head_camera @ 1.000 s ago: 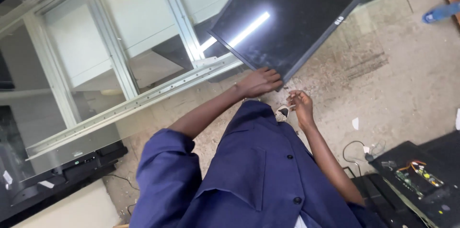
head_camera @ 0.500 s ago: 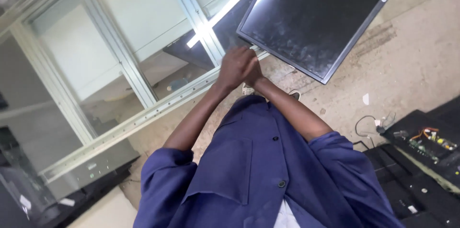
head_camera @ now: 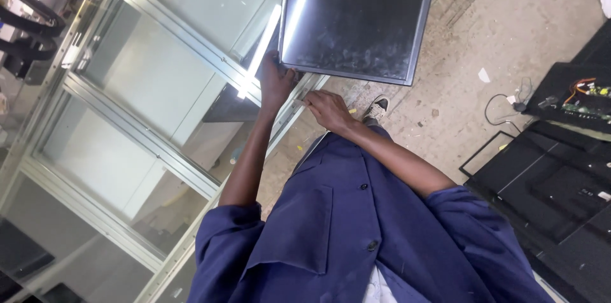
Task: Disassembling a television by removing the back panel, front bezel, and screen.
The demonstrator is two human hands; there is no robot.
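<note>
A black flat screen panel [head_camera: 356,16] stands tilted at the top centre, with a strip of light reflected on it. My left hand [head_camera: 275,81] grips its lower left corner, arm stretched forward. My right hand [head_camera: 328,109] is just to the right and below, with its fingers curled together against the aluminium rail [head_camera: 289,115] under the screen. Whether they pinch something small I cannot tell. The blue work coat [head_camera: 356,233] I wear fills the lower part of the view.
A glass-and-aluminium frame [head_camera: 146,105] runs along the left. On the concrete floor [head_camera: 484,35] at right lie black panels [head_camera: 560,182], a circuit board with coloured wires [head_camera: 589,96] and a loose cable [head_camera: 503,105]. My shoe [head_camera: 377,109] stands below the screen.
The screen has shifted from the upper right to the top centre of the view. My hands, clasped together at its corner before, are now apart, the left on the corner and the right lower.
</note>
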